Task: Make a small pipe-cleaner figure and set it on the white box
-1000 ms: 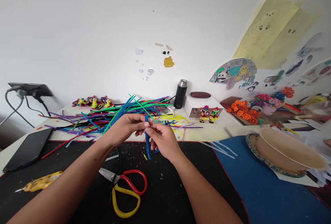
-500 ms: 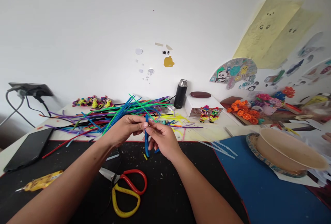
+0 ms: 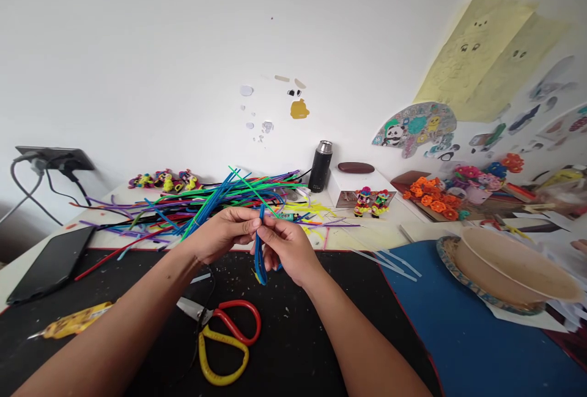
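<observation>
Blue pipe cleaners (image 3: 260, 259), bent into a narrow loop, hang between my two hands over the back of the black mat (image 3: 293, 336). My left hand (image 3: 224, 232) pinches their upper part between thumb and fingertips. Close beside it, my right hand (image 3: 287, 244) grips the same blue piece with thumb and forefinger, its other fingers curled behind. Below the hands, scissors (image 3: 222, 311) with one red and one yellow handle lie on the mat. A heap of coloured pipe cleaners (image 3: 215, 195) spreads behind the hands.
A phone (image 3: 50, 265) and a yellow tool (image 3: 76, 320) lie at left. Along the back stand a black flask (image 3: 320, 167), a white box (image 3: 342, 186) and small figures (image 3: 362, 201). At right, a beige bowl (image 3: 518, 268) rests near straws (image 3: 389, 262). A person's fingers show at far right.
The hanging blue loop has swung and tilted a little, its lower end now slightly lower. Both hands keep their pinch, with only small finger shifts.
</observation>
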Available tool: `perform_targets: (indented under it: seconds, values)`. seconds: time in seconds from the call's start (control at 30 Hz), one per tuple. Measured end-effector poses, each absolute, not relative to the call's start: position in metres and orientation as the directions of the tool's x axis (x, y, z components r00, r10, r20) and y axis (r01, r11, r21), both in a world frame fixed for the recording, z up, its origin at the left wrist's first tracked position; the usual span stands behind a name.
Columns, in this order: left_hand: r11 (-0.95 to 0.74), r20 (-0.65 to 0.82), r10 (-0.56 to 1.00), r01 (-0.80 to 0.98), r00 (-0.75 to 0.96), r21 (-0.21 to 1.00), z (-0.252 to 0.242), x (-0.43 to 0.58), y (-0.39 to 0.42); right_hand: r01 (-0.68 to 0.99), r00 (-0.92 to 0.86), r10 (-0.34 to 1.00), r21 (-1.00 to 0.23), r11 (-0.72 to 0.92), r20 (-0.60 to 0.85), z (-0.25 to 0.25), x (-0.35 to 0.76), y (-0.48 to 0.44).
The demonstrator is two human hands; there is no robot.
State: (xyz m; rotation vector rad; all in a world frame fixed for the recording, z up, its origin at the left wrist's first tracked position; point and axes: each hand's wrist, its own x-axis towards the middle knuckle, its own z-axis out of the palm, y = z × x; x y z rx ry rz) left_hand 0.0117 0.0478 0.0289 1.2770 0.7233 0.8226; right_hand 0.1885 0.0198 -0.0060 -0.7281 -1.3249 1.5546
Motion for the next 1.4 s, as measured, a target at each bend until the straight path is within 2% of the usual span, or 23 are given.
perform_targets:
  seconds: [0.17, 0.37, 0.7, 1.1, 1.27, 1.4]
  values:
    - [-0.022, 0.043, 0.867, -0.048, 0.496, 0.999, 0.036, 0.007, 0.049, -0.246, -0.397, 0.909, -0.969, 0.031, 0.130, -0.002, 0.191, 0.018]
    - [-0.076, 0.073, 0.931, -0.004, 0.357, 0.997, 0.039, 0.005, 0.049, -0.238, -0.415, 0.902, -0.971, 0.020, 0.121, -0.002, 0.190, 0.017]
    - [-0.118, 0.078, 0.892, 0.061, 0.446, 0.991, 0.038, 0.004, 0.048, -0.216, -0.419, 0.903, -0.976, 0.001, 0.094, -0.002, 0.190, 0.017]
    - [-0.229, 0.176, 0.922, 0.119, 0.344, 0.966, 0.046, 0.007, 0.044, -0.185, -0.460, 0.881, -0.982, 0.027, 0.111, -0.002, 0.190, 0.014]
    - [-0.264, 0.228, 0.932, 0.099, 0.282, 0.959, 0.047, 0.008, 0.042, -0.124, -0.455, 0.885, -0.991, 0.047, 0.099, -0.004, 0.189, 0.015]
    - [-0.239, 0.234, 0.949, -0.001, 0.213, 0.971, 0.046, 0.006, 0.045, -0.160, -0.420, 0.902, -0.987, 0.033, 0.098, -0.007, 0.189, 0.017]
